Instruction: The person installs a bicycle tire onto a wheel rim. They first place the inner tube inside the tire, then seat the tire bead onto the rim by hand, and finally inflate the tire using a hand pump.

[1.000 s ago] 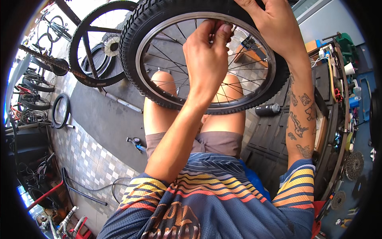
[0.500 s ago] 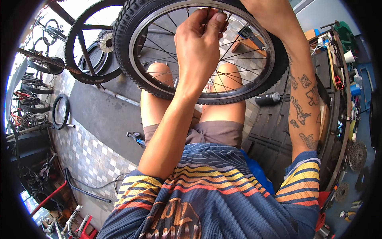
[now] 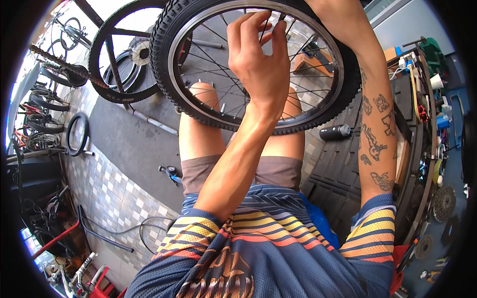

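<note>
A bicycle wheel with a black knobby tyre [image 3: 161,62] is tilted above my knees, and its metal rim [image 3: 173,54] and dark spokes face me. My left hand [image 3: 261,69] reaches over the spokes to the rim's far inner side. Its thumb and fingers are spread, with a gap between them. Close to the thumb tip, a small dark stem-like piece [image 3: 281,16] sticks out from the rim; whether the thumb touches it I cannot tell. My tattooed right forearm [image 3: 376,114] runs up beside the wheel, and the right hand lies beyond the upper edge.
Left of this wheel stands another wheel [image 3: 94,54] on a dark bike frame. A black bottle [image 3: 335,132] lies on dark ribbed panels at right, before a bench with tools and cassettes [image 3: 443,202]. A blue tool [image 3: 171,174], a loose tyre [image 3: 69,134] and several bikes are at left.
My left hand's pinch at the rim has opened, with the fingers now apart. That hand has shifted slightly right and down. In view, the wheel sits a little further right.
</note>
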Demonstrator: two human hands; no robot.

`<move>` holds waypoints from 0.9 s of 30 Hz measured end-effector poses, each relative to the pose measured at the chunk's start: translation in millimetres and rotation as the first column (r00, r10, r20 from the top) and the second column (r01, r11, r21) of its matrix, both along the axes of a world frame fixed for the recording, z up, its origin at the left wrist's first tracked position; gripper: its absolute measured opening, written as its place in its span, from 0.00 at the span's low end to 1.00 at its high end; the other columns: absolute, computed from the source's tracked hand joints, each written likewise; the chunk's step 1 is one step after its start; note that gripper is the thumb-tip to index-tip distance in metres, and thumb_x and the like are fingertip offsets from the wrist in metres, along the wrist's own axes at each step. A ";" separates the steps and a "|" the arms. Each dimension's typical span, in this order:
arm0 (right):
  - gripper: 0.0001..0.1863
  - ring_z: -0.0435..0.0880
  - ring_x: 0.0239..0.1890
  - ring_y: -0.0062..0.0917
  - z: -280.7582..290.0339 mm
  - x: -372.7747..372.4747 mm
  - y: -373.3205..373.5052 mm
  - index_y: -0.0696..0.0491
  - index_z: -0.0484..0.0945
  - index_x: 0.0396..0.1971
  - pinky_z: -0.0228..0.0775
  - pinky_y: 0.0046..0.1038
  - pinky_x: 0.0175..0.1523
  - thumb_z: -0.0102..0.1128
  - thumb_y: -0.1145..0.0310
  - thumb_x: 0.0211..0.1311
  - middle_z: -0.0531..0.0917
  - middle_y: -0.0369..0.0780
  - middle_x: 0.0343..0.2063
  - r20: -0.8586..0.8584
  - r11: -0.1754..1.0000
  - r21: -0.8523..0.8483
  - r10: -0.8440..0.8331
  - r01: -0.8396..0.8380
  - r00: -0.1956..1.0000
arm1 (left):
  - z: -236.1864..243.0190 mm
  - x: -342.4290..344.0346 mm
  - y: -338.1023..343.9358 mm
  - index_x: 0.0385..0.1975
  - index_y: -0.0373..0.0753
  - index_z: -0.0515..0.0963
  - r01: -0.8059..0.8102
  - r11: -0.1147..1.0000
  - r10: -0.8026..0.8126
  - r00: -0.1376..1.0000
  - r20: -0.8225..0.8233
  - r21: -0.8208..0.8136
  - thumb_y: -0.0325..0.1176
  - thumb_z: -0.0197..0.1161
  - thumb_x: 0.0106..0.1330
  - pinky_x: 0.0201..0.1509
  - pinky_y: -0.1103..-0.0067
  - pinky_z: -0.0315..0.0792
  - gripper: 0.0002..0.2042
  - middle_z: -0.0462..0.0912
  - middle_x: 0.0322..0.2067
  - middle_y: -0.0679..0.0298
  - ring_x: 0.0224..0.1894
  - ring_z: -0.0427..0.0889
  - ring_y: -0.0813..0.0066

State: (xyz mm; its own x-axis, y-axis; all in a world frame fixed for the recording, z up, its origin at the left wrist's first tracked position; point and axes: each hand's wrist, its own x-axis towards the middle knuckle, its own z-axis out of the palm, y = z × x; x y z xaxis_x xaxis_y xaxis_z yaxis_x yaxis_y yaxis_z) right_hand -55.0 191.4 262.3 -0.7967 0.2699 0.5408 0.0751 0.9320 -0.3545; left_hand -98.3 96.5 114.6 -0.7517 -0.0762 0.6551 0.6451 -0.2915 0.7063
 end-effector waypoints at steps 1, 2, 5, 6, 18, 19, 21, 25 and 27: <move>0.26 0.92 0.57 0.45 -0.2 -2.1 1.2 0.57 0.84 0.61 0.80 0.40 0.61 0.63 0.49 0.80 0.92 0.52 0.52 0.001 1.000 -0.012 0.009 -0.009 1.000 | -1.4 -3.4 4.3 0.48 0.35 0.87 -0.057 0.998 0.056 0.997 -0.046 -0.009 0.21 0.76 0.68 0.44 0.75 0.91 0.11 0.84 0.50 0.57 0.45 0.92 0.69; 0.26 0.92 0.57 0.44 -0.4 -4.3 2.6 0.57 0.85 0.61 0.80 0.40 0.61 0.63 0.49 0.80 0.92 0.52 0.52 0.001 1.000 -0.024 0.018 -0.018 1.000 | -2.2 -6.5 8.2 0.48 0.36 0.88 -0.105 0.994 0.103 0.991 -0.088 -0.019 0.21 0.76 0.68 0.42 0.78 0.91 0.11 0.83 0.51 0.58 0.44 0.92 0.71; 0.25 0.92 0.57 0.44 -2.1 -7.4 7.6 0.56 0.85 0.60 0.80 0.40 0.61 0.63 0.50 0.80 0.92 0.52 0.52 0.037 0.999 -0.027 -0.022 0.023 0.999 | -1.5 -11.1 15.7 0.44 0.36 0.89 -0.130 0.991 0.127 0.989 -0.077 -0.029 0.22 0.76 0.68 0.39 0.78 0.90 0.07 0.84 0.49 0.58 0.40 0.92 0.73; 0.25 0.92 0.57 0.43 -2.9 -7.4 9.1 0.56 0.85 0.60 0.81 0.40 0.61 0.63 0.50 0.79 0.92 0.52 0.52 0.055 0.999 -0.023 -0.048 0.049 0.997 | -0.3 -10.3 16.3 0.44 0.35 0.89 -0.126 0.992 0.124 0.990 -0.074 -0.030 0.22 0.76 0.69 0.39 0.78 0.90 0.07 0.85 0.48 0.58 0.40 0.92 0.73; 0.25 0.93 0.55 0.42 -6.5 -11.1 12.8 0.58 0.86 0.57 0.81 0.40 0.59 0.63 0.50 0.78 0.92 0.51 0.50 0.057 0.997 -0.040 -0.063 0.065 0.996 | 38.7 -10.8 1.3 0.30 0.37 0.81 -0.436 0.881 0.380 0.883 -0.275 -0.182 0.21 0.73 0.58 0.41 0.62 0.72 0.06 0.78 0.32 0.58 0.38 0.80 0.55; 0.25 0.93 0.54 0.42 -7.1 -14.8 12.4 0.58 0.86 0.56 0.81 0.40 0.59 0.63 0.50 0.78 0.93 0.52 0.49 0.018 0.999 0.010 -0.045 0.045 0.999 | 40.3 -10.7 0.8 0.30 0.37 0.80 -0.404 0.885 0.349 0.904 -0.245 -0.232 0.21 0.72 0.59 0.41 0.62 0.72 0.06 0.77 0.30 0.58 0.36 0.79 0.55; 0.25 0.93 0.53 0.42 -7.0 -15.9 11.6 0.58 0.86 0.56 0.81 0.40 0.58 0.62 0.50 0.79 0.93 0.52 0.48 0.026 0.999 0.018 -0.035 0.035 0.999 | 42.6 -9.5 0.4 0.28 0.38 0.78 -0.315 0.886 0.281 0.948 -0.146 -0.341 0.24 0.71 0.61 0.37 0.61 0.72 0.07 0.77 0.29 0.57 0.32 0.80 0.54; 0.24 0.93 0.52 0.42 -6.5 -14.6 10.5 0.57 0.87 0.56 0.81 0.41 0.58 0.62 0.50 0.79 0.93 0.51 0.48 0.044 0.999 0.007 -0.040 0.040 0.998 | 44.8 -6.1 0.0 0.27 0.39 0.78 -0.321 0.865 0.297 0.947 -0.122 -0.384 0.27 0.71 0.62 0.34 0.60 0.72 0.07 0.78 0.26 0.57 0.28 0.80 0.53; 0.25 0.93 0.52 0.42 -6.0 -13.0 10.4 0.58 0.87 0.56 0.81 0.41 0.58 0.61 0.50 0.79 0.93 0.51 0.48 0.061 0.998 -0.019 -0.051 0.052 0.997 | 45.2 -6.2 0.9 0.28 0.39 0.78 -0.300 0.869 0.282 0.954 -0.104 -0.393 0.28 0.71 0.62 0.33 0.60 0.72 0.07 0.78 0.26 0.57 0.27 0.80 0.53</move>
State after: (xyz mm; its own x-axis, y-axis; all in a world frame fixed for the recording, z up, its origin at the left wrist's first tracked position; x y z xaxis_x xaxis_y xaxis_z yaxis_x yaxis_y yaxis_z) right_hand -68.0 201.8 256.3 -0.8128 0.3218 0.4857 0.1445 0.9189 -0.3670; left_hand -104.5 97.4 159.8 -0.7076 -0.0120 0.7066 0.6882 0.2155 0.6928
